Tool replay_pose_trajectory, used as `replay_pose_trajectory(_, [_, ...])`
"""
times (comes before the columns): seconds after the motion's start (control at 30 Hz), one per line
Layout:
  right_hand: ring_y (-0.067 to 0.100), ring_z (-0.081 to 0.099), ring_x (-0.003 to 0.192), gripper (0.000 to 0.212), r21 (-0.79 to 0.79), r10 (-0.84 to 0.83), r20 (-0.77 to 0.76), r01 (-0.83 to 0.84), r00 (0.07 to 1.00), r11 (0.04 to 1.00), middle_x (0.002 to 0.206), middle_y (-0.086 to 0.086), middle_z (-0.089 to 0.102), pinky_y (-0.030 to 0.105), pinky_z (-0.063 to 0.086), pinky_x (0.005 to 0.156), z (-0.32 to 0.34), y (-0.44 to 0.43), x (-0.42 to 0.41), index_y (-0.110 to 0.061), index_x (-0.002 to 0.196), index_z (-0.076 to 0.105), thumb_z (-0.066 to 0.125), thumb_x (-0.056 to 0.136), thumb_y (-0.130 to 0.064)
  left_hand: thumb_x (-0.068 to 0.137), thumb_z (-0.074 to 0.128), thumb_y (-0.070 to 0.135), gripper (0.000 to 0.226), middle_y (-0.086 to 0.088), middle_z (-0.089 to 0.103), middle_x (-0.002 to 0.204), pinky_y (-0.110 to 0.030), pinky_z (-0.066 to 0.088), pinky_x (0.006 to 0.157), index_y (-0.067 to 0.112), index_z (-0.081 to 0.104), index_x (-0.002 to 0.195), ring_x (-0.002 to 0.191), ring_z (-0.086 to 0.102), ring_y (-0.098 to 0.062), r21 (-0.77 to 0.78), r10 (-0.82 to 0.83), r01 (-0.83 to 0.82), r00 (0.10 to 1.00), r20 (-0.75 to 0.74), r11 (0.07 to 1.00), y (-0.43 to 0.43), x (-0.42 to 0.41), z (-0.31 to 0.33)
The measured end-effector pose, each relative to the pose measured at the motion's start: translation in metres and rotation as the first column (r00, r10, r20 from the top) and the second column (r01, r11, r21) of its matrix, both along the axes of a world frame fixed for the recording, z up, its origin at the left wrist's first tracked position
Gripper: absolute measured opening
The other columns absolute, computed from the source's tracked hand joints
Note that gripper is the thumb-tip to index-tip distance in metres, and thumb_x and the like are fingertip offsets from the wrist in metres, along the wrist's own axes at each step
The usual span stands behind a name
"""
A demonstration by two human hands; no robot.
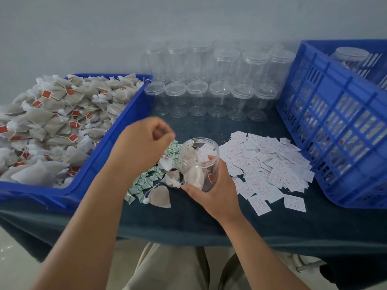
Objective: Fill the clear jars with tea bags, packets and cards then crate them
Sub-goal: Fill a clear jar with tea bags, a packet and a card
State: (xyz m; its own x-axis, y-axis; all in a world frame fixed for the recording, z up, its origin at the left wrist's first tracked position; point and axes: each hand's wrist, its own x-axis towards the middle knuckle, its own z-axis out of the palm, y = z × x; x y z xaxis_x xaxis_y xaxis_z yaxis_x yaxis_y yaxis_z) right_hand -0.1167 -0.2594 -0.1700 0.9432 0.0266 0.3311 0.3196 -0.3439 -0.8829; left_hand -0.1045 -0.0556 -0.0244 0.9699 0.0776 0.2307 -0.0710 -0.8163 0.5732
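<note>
Clear plastic jar (200, 164), lid off, tilted with its mouth toward me, held just above the dark-clothed counter (188, 222) between the green-and-white packets (150, 181) and the spread of white cards with red print (272, 164). Inside it: several pale tea bags with red tags and at least one white card. My right hand (211, 191) grips the jar from below, fingers wrapped round its wall, thumb on the near side. My left hand (144, 141) hovers left of the jar mouth, fingers curled in toward the thumb; it is blurred, so I cannot tell whether it pinches anything.
</note>
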Motion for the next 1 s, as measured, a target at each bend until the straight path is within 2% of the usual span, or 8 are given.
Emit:
replay_pose_trajectory(0.17, [0.002, 0.068, 0.103, 0.071, 0.037, 0.007, 0.003, -0.007, 1.0, 0.999, 0.113, -0.02, 0.068, 0.023, 0.056, 0.081, -0.001, 0.001, 0.001, -0.042, 0.118, 0.052, 0.09, 0.064, -0.067, 0.08, 0.072, 0.072, 0.042, 0.018, 0.061, 0.102, -0.036, 0.056, 0.086, 0.039, 0.06, 0.102, 0.093, 0.061, -0.006, 0.37, 0.127, 0.083, 0.85, -0.51, 0.925, 0.013, -0.036, -0.083])
replay_pose_trajectory(0.37, [0.002, 0.068, 0.105, 0.073, 0.051, 0.003, -0.013, -0.002, 1.0, 0.999, 0.113, -0.021, 0.068, 0.022, 0.056, 0.083, -0.002, 0.002, -0.001, -0.042, 0.117, 0.051, 0.09, 0.062, -0.071, 0.096, 0.065, 0.053, 0.022, 0.009, 0.055, 0.105, -0.037, 0.053, 0.082, 0.033, 0.064, 0.104, 0.098, 0.06, -0.016, 0.302, 0.132, -0.049, 0.956, -0.262, 0.952, 0.013, -0.044, -0.113])
replay_pose_trajectory(0.53, [0.001, 0.067, 0.105, 0.072, -0.013, 0.007, -0.018, -0.007, 1.0, 1.0, 0.115, -0.022, 0.067, 0.017, 0.054, 0.08, -0.004, 0.002, -0.001, -0.046, 0.117, 0.048, 0.092, 0.065, -0.069, 0.105, 0.051, 0.048, 0.016, 0.012, 0.069, 0.089, -0.032, 0.055, 0.065, 0.035, 0.058, 0.101, 0.081, 0.068, -0.006, -0.225, 0.234, -0.237, 0.972, -0.041, 0.945, 0.012, -0.036, -0.069])
replay_pose_trajectory(0.63, [0.001, 0.067, 0.105, 0.071, -0.035, 0.015, -0.027, -0.016, 1.0, 0.999, 0.116, -0.024, 0.067, 0.014, 0.053, 0.077, -0.004, 0.002, 0.0, -0.05, 0.117, 0.048, 0.092, 0.064, -0.068, 0.101, 0.061, 0.047, 0.01, 0.014, 0.074, 0.095, -0.015, 0.053, 0.057, 0.038, 0.064, 0.099, 0.082, 0.073, -0.002, -0.537, 0.203, -0.067, 0.959, 0.198, 0.841, -0.005, -0.038, -0.028])
replay_pose_trajectory(0.73, [0.002, 0.069, 0.106, 0.074, -0.031, 0.026, -0.012, -0.027, 1.0, 0.999, 0.118, -0.024, 0.068, 0.013, 0.054, 0.077, -0.003, 0.003, -0.001, -0.052, 0.121, 0.048, 0.092, 0.065, -0.068, 0.095, 0.069, 0.053, 0.013, 0.018, 0.074, 0.096, -0.015, 0.053, 0.072, 0.04, 0.07, 0.097, 0.087, 0.07, -0.001, -0.367, -0.068, 0.181, 0.952, 0.298, 0.912, -0.022, -0.034, -0.004])
replay_pose_trajectory(0.83, [0.0, 0.069, 0.106, 0.074, -0.013, 0.022, 0.0, -0.022, 1.0, 1.0, 0.119, -0.026, 0.068, 0.009, 0.051, 0.078, -0.001, 0.004, -0.002, -0.056, 0.122, 0.047, 0.091, 0.065, -0.071, 0.089, 0.071, 0.062, 0.021, 0.025, 0.072, 0.107, -0.027, 0.049, 0.097, 0.045, 0.074, 0.102, 0.111, 0.059, 0.001, 0.079, -0.269, 0.265, 0.962, 0.048, 0.961, -0.033, -0.019, -0.005])
replay_pose_trajectory(0.9, [-0.002, 0.069, 0.104, 0.071, -0.001, 0.006, -0.017, -0.006, 1.0, 1.0, 0.116, -0.027, 0.068, 0.006, 0.049, 0.077, 0.0, 0.005, -0.003, -0.057, 0.118, 0.047, 0.088, 0.064, -0.078, 0.093, 0.068, 0.056, 0.016, 0.027, 0.071, 0.106, -0.019, 0.047, 0.093, 0.044, 0.075, 0.102, 0.111, 0.06, 0.004, -0.037, -0.257, 0.26, 0.964, 0.073, 0.965, -0.038, -0.013, -0.012])
replay_pose_trajectory(1.0, [-0.003, 0.069, 0.102, 0.072, -0.008, -0.02, -0.011, 0.02, 1.0, 1.0, 0.115, -0.027, 0.068, 0.005, 0.049, 0.077, 0.0, 0.006, -0.001, -0.06, 0.117, 0.046, 0.092, 0.063, -0.072, 0.1, 0.066, 0.039, 0.008, 0.026, 0.071, 0.093, -0.011, 0.048, 0.072, 0.039, 0.072, 0.094, 0.091, 0.066, 0.004, -0.313, 0.045, 0.03, 0.973, 0.228, 0.949, -0.029, -0.008, -0.03])
